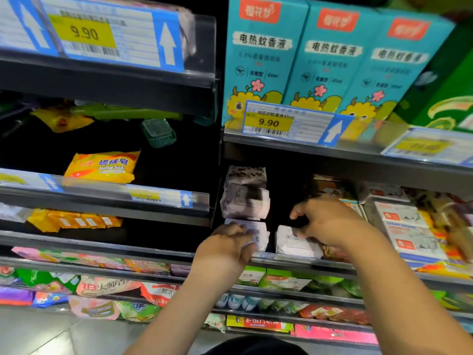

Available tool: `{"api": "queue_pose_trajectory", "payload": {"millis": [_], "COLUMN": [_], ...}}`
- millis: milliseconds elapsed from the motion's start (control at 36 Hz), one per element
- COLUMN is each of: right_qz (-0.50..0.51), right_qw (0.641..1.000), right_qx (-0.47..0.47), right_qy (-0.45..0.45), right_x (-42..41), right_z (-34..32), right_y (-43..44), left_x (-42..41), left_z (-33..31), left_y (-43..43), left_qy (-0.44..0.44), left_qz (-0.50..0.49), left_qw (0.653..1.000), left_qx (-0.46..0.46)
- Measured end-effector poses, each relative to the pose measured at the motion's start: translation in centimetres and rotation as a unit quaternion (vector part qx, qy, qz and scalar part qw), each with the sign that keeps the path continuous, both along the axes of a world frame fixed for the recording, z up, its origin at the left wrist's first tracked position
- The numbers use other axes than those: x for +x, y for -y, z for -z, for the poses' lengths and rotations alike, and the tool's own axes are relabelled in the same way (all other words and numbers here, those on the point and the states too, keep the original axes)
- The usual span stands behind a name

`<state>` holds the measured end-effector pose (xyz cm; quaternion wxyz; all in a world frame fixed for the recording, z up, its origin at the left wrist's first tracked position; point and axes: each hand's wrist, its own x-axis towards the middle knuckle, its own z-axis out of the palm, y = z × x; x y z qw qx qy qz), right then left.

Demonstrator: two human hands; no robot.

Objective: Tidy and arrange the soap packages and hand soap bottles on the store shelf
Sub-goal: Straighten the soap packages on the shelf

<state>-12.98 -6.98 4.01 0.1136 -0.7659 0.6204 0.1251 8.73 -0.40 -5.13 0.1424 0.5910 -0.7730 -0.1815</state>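
On the right-hand middle shelf (302,260) stands a stack of pale purple-white soap packages (245,198). My left hand (225,249) grips the lowest package of that stack (257,233) at its front edge. Just to the right lies another white soap package (294,243), and my right hand (330,221) rests on its right side with fingers curled over it. A yellow sulfur soap package (102,166) sits on the left shelf, with several more yellow soap packs (74,221) one level below.
Teal mosquito-liquid boxes (320,60) fill the shelf above, behind a 9.90 price tag (268,123). White and red boxed goods (409,226) crowd the right of my hands. Lower shelves hold colourful soap packs (107,288). A green plastic soap dish (158,133) hangs upper left.
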Motion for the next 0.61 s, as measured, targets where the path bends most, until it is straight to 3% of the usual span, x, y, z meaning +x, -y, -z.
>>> {"api": "queue_pose_trajectory", "payload": {"millis": [111, 250, 611], "right_qz": [-0.007, -0.016, -0.007], "right_qw": [0.996, 0.992, 0.996], "right_qx": [0.041, 0.088, 0.078], "right_qy": [-0.083, -0.091, -0.037], "right_x": [0.1, 0.1, -0.7], "right_z": [0.7, 0.5, 1.3], "right_y": [-0.5, -0.6, -0.7], "left_x": [-0.2, -0.3, -0.7], "left_z": [-0.3, -0.6, -2.1], "left_y": [0.4, 0.5, 0.4], "left_qy": [0.015, 0.040, 0.043], "left_qz": [-0.015, -0.011, -0.024], "left_qw": [1.000, 0.998, 0.997], "left_qx": [0.022, 0.049, 0.060]}}
